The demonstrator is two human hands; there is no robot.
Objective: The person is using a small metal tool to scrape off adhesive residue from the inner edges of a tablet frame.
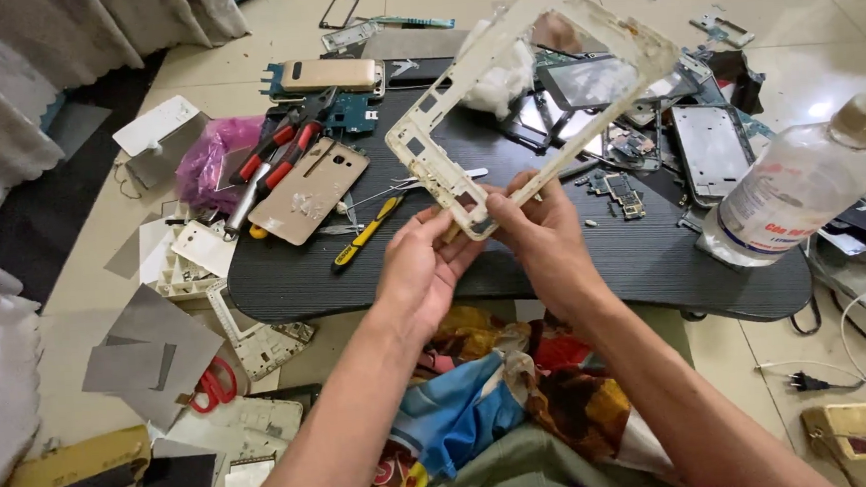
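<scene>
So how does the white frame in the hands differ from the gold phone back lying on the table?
The white frame is hollow; the gold back is a solid plate. The frame is raised, held at one corner by both hands, left and right; the back lies flat, untouched. Both are rectangular phone parts.

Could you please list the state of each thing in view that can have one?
Left hand: gripping the frame's near corner.
Right hand: gripping the same corner.
Cream plastic tablet frame: empty, held tilted above the table.
Clear plastic bottle: capped, leaning over the table's edge.
Red-handled pliers: lying on the table, jaws shut.
Black oval table: cluttered with parts.
</scene>
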